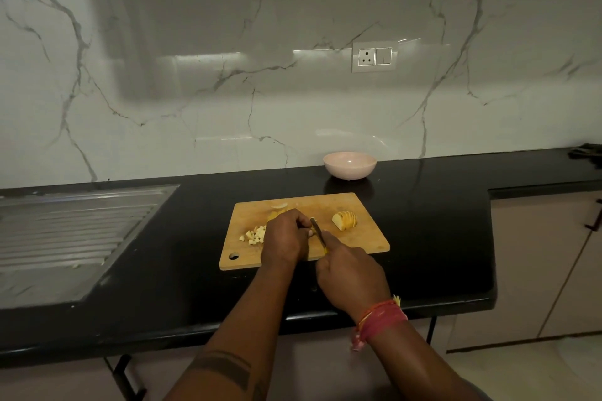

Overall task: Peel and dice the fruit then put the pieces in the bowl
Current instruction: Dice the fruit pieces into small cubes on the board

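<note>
On the black counter [423, 205] lies a wooden board [365, 238], a pink bowl [350, 165] behind it. The right hand [351, 277] grips a knife [317, 231]; the left hand [285, 236] curls over what looks like fruit beneath it. Sliced fruit [344, 220] sits at the board's right, diced bits [254, 234] at its left

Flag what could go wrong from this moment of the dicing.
1. The left hand holds the fruit right against the knife blade, so a slip may nick the fingers.
2. The diced pieces sit near the cutting board's left edge and could get pushed onto the counter.
3. The bowl stands apart behind the board, so pieces might drop during transfer.
</note>
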Motion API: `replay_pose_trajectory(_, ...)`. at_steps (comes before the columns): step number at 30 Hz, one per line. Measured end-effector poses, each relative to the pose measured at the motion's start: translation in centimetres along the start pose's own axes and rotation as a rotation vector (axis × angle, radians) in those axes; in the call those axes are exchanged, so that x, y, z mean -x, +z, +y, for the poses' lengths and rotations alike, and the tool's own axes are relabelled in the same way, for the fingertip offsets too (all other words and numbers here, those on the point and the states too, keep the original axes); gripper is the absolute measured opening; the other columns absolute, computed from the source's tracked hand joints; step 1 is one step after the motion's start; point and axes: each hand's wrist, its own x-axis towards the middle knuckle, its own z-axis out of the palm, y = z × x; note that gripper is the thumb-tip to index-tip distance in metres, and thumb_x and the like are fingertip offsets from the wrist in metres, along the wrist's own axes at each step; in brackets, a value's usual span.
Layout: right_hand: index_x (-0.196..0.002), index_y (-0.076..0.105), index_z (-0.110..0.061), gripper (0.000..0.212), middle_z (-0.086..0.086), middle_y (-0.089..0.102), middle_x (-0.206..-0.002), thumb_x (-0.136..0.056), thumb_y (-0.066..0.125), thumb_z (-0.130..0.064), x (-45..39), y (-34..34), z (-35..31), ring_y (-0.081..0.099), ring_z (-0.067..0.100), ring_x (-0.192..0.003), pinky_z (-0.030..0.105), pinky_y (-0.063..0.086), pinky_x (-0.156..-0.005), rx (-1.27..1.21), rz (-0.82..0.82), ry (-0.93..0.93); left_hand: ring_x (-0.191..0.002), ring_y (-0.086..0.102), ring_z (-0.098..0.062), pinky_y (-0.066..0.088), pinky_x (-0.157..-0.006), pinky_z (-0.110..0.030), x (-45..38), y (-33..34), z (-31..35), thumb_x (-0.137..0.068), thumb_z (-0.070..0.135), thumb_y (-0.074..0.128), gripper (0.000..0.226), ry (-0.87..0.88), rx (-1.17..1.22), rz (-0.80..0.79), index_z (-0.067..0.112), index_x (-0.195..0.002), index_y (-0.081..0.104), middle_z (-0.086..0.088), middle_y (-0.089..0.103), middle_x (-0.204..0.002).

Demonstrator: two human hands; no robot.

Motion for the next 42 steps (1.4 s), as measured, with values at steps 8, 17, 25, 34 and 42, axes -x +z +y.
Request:
replay_pose_trajectory(8,-0.153,0.034,-0.037,0.058,0.0,0.064,-0.084,-0.096,0.043,-0.033,-1.9,0.5,-0.6,0.055,0.017,-0.07,0.03,0.042,-0.059,0.0,-0.045,0.009,-0.077,0.06,0.002,0.044,-0.068,-0.017,0.1,0.0,0.0,-0.085,0.011,0.078,0.026,0.01,-0.002,0.012,0.032,-0.074,0.067,0.019,0.066,-0.08)
replay_pose_trajectory(17,-0.15,0.038,-0.028,0.053,0.002,0.062,-0.088,-0.098,0.043,-0.033,-1.7,0.8,-0.9,0.054,0.019,-0.073,0.031,0.039,-0.062,0.083,-0.073,0.003,-0.08,0.062,0.0,0.05,-0.073,-0.023,0.3,0.3,0.2,-0.088,0.013,0.076,0.023,0.003,-0.015,0.042,0.031,-0.076,0.066,0.016,0.068,-0.083)
replay_pose_trajectory(25,-0.153,0.032,-0.028,0.056,0.0,0.065,-0.093,-0.099,0.043,-0.034,1.2,0.1,0.0,0.058,0.017,-0.076,0.031,0.042,-0.063,0.12,-0.049,-0.01,-0.08,0.061,-0.001,0.051,-0.075,-0.026,0.1,0.3,0.2,-0.087,0.016,0.077,0.024,-0.02,-0.017,0.039,0.032,-0.075,0.065,0.015,0.067,-0.081)
replay_pose_trajectory(34,-0.15,0.039,-0.035,0.054,-0.002,0.065,-0.09,-0.096,0.044,-0.034,0.9,-0.2,0.4,0.062,0.018,-0.08,0.035,0.054,-0.07,-0.035,-0.034,0.057,-0.082,0.063,-0.004,0.052,-0.075,-0.026,0.1,0.0,0.1,-0.088,0.015,0.076,0.019,0.032,-0.04,0.008,0.031,-0.084,0.067,0.013,0.069,-0.086)
replay_pose_trajectory(42,-0.153,0.034,-0.039,0.057,-0.002,0.066,-0.087,-0.097,0.043,-0.035,-0.1,-0.3,-0.1,0.062,0.016,-0.075,0.033,0.053,-0.065,-0.099,-0.025,0.03,-0.084,0.062,-0.009,0.051,-0.08,-0.028,0.0,0.0,0.1,-0.09,0.016,0.075,0.015,0.034,-0.088,0.013,0.028,-0.085,0.068,0.01,0.067,-0.09)
